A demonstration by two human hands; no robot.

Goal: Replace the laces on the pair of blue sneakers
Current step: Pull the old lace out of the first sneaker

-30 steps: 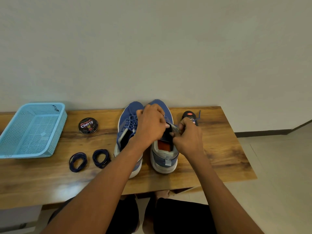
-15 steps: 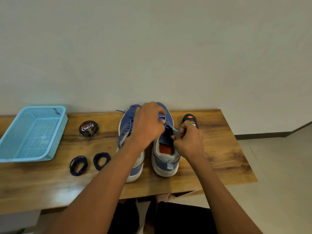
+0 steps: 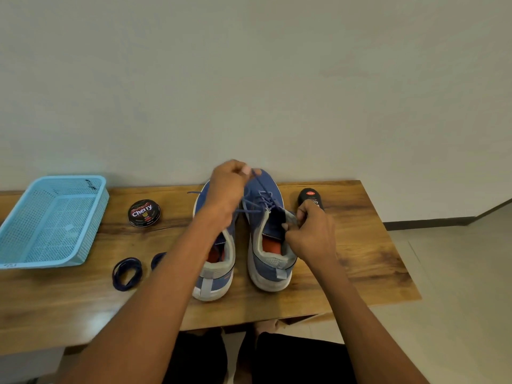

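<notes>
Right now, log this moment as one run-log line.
step: unlacing right sneaker | left hand: pulls old lace up | right hand: grips collar | new laces: coiled on table

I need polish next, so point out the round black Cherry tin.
In the head view, the round black Cherry polish tin sits on the wooden table, left of the blue sneakers, between them and the light blue plastic basket.

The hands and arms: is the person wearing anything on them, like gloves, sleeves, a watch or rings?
Nothing shows on them. The left hand and right hand are bare, with no gloves, and no rings can be seen. Both forearms are uncovered as far as the picture's bottom edge: no sleeves, watch or bands in sight. Dark clothing shows only lower down, on the lap under the table.
</notes>
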